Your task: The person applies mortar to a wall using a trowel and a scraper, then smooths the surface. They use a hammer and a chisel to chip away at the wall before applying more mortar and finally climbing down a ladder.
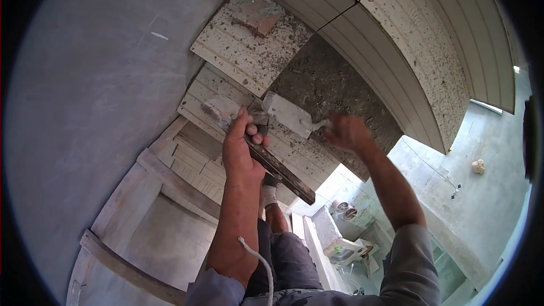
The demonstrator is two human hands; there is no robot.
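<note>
My left hand (pixel 245 147) is wrapped round the long dark handle of a tool (pixel 286 177), which slants down to the right. A pale, blurred head (pixel 220 107) shows beyond my fingers. My right hand (pixel 347 131) is closed on the handle of a mortar-smeared trowel (pixel 288 114). The trowel's blade points left towards my left hand, over the edge of a patch of bare dark mortar (pixel 334 79). Beside that patch lies a speckled, grooved stair tile (pixel 249 62).
Tiled steps (pixel 396 39) curve up at the upper right. A broken reddish piece (pixel 259 16) lies on the tile by the grey wall (pixel 113 79). Wooden rails (pixel 130 272) run at lower left. Lower right, a floor far below holds tubs and debris (pixel 345 211).
</note>
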